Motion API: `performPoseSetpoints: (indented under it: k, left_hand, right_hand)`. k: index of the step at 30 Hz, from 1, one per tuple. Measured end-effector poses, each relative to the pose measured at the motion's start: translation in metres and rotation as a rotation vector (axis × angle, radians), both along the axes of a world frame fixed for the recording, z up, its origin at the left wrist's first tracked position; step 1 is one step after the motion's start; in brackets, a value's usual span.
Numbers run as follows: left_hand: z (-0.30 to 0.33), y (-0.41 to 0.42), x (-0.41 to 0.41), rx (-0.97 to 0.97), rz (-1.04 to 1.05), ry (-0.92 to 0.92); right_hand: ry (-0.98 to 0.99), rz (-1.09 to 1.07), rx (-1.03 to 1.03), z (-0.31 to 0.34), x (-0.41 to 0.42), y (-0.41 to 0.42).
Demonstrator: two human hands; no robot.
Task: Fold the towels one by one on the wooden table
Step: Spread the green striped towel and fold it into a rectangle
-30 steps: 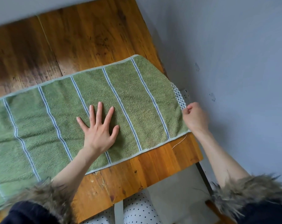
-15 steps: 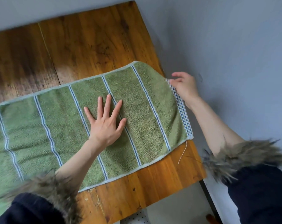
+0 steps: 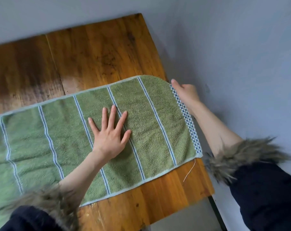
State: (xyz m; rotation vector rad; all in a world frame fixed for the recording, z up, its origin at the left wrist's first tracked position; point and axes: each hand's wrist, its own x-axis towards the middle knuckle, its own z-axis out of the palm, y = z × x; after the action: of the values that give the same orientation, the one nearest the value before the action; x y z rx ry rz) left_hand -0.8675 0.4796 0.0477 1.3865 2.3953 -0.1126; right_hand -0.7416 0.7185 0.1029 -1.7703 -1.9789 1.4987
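Head view: flattening the towel (image 3: 61, 140) on the desk (image 3: 99, 52).
My left hand (image 3: 110, 135) presses it flat, fingers (image 3: 114, 114) spread, anchoring it; my right hand (image 3: 185, 94), at three o'clock, grips its checkered end (image 3: 186, 119) to pull it taut.

Towel (image 3: 149, 124) lies on table (image 3: 99, 52); left hand (image 3: 110, 135) on it.

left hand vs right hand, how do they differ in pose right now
The left hand lies flat, fingers spread, pressing the middle of the green towel; the right hand grips the towel's checkered end. The left hand is over the wooden table; the right hand is at its edge. Both touch the same towel.
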Motion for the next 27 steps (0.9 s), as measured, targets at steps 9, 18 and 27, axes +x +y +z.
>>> performPoseSetpoints:
  k: [9, 18, 27]
  left_hand:
    - [-0.001, 0.001, 0.001, -0.02, -0.009, 0.015]
    - [0.01, 0.002, 0.021, 0.136, -0.026, -0.033]
    - [0.0, 0.013, 0.057, 0.039, -0.148, 0.018]
  right_hand:
    - [0.1, -0.02, -0.048, 0.003, 0.008, 0.003]
    - [-0.142, -0.108, -0.008, -0.018, 0.073, -0.036]
    - [-0.234, -0.056, 0.023, -0.004, 0.102, -0.034]
